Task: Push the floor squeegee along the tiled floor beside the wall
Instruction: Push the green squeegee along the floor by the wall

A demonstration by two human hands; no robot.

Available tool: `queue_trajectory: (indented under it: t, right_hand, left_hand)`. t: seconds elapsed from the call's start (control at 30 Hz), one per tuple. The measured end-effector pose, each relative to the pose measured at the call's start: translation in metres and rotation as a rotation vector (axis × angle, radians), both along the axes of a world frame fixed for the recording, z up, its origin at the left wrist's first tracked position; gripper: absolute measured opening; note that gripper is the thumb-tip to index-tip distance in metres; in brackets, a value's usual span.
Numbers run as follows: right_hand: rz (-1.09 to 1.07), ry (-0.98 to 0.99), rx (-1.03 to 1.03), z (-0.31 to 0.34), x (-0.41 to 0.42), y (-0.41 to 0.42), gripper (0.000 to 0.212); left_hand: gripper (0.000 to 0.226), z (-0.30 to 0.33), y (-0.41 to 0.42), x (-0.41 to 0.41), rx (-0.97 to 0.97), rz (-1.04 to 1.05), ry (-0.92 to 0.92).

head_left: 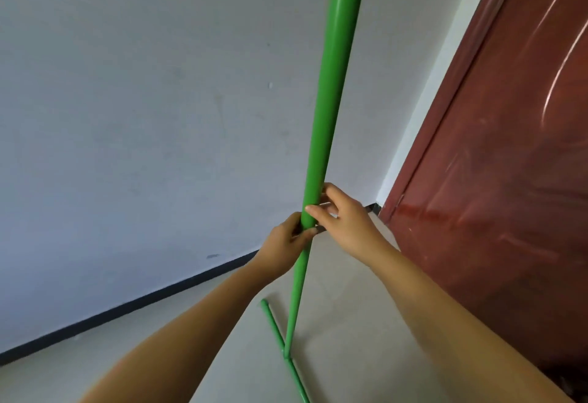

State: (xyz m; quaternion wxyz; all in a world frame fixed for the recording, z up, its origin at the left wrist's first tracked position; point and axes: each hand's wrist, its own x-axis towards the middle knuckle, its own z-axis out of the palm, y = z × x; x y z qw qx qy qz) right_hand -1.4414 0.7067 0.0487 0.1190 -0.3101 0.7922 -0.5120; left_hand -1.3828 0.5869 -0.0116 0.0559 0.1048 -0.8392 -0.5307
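Observation:
A green floor squeegee stands almost upright in front of me. Its thick upper handle [331, 84] runs out of the top of the view; a thinner lower tube [297, 291] drops to the green crossbar head [280, 336] on the pale tiled floor [350, 307]. My left hand [284, 248] grips the handle at the joint where thick meets thin. Just above it my right hand [342, 216] holds the thick part, fingers wrapped around from the right. The head's near end leaves the bottom of the view.
A white wall [143, 116] with a black skirting strip [127, 305] runs along the left. On the right stands a glossy dark-red door [509, 164], close to the squeegee head. Floor stretches between wall and door.

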Motion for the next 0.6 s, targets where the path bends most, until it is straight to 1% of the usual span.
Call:
queue_trajectory:
  t: [0.23, 0.33, 0.43, 0.53, 0.6]
  right_hand:
    - [0.296, -0.019, -0.032, -0.001, -0.085, -0.053, 0.016]
    - [0.455, 0.002, -0.02, 0.0, -0.122, -0.072, 0.014]
    - [0.621, 0.043, 0.035, 0.007, -0.151, -0.088, 0.015]
    - [0.745, 0.086, 0.084, 0.014, -0.173, -0.102, 0.023]
    - [0.835, 0.062, 0.089, 0.017, -0.183, -0.109, 0.026]
  left_hand:
    - [0.022, -0.011, -0.024, -0.055, 0.066, 0.358, 0.052]
    - [0.023, -0.013, -0.022, -0.078, 0.075, 0.582, 0.074]
    - [0.022, -0.013, -0.013, -0.1, 0.085, 0.812, 0.089]
    - [0.018, -0.014, -0.003, -0.122, 0.074, 0.989, 0.042]
    - [0.023, -0.015, 0.001, -0.133, 0.061, 1.076, -0.012]
